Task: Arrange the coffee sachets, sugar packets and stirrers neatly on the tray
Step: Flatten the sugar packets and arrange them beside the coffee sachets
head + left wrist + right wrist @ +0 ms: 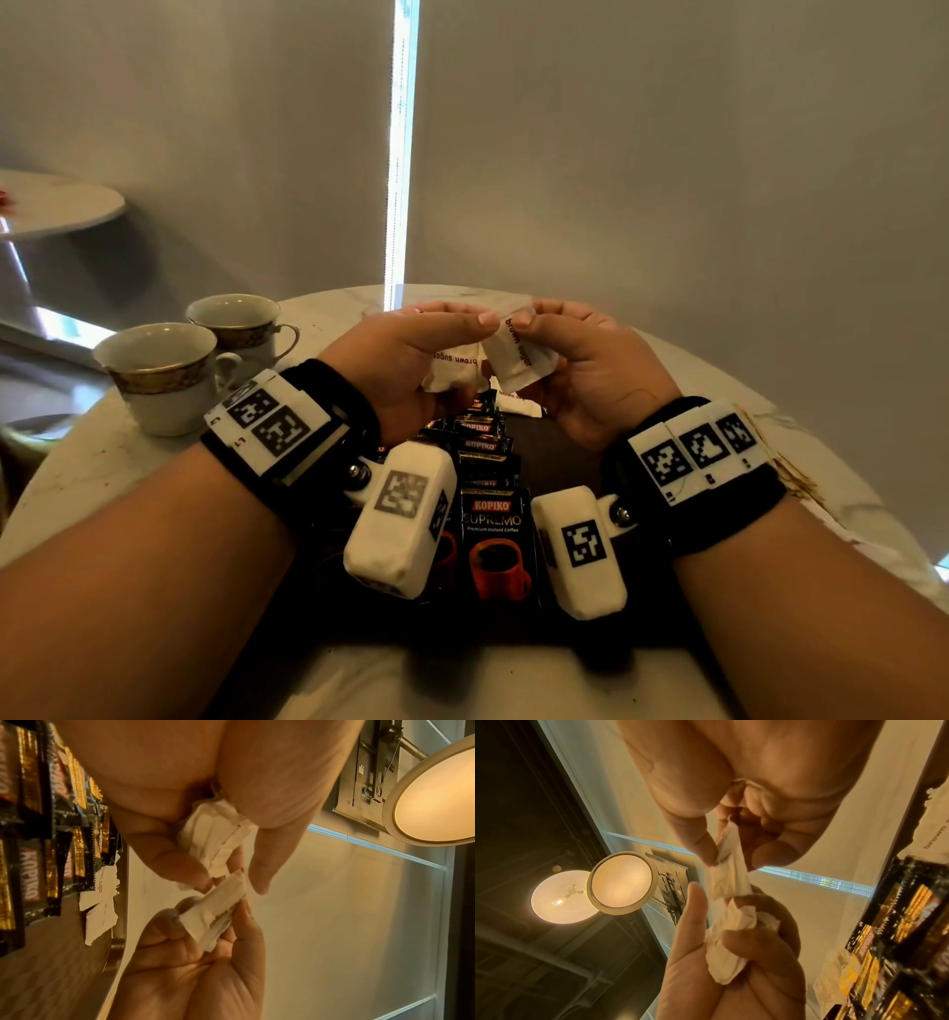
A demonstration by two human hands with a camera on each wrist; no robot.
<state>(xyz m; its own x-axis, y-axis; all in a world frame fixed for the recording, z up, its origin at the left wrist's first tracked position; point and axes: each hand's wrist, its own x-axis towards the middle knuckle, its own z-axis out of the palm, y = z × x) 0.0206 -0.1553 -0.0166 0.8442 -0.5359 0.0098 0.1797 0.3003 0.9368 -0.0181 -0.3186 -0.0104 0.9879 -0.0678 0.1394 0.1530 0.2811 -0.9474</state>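
Marble round table (801, 411) against grey blinds, dark tray (570, 452) near the front edge carrying a row of overlapping black Kopiko coffee sachets (495, 534), two gold-rimmed cups (164, 375) off to the left. Both forearms raised palm-inward above the tray's far end, left hand (411, 360) curled round a bunch of white sugar packets (213, 839), right hand (590, 370) pinching a single brown sugar packet (518, 354) between thumb and fingers, thumbs nearly meeting. More sugar packets lying flat (100, 900) on the tray beyond the sachets.
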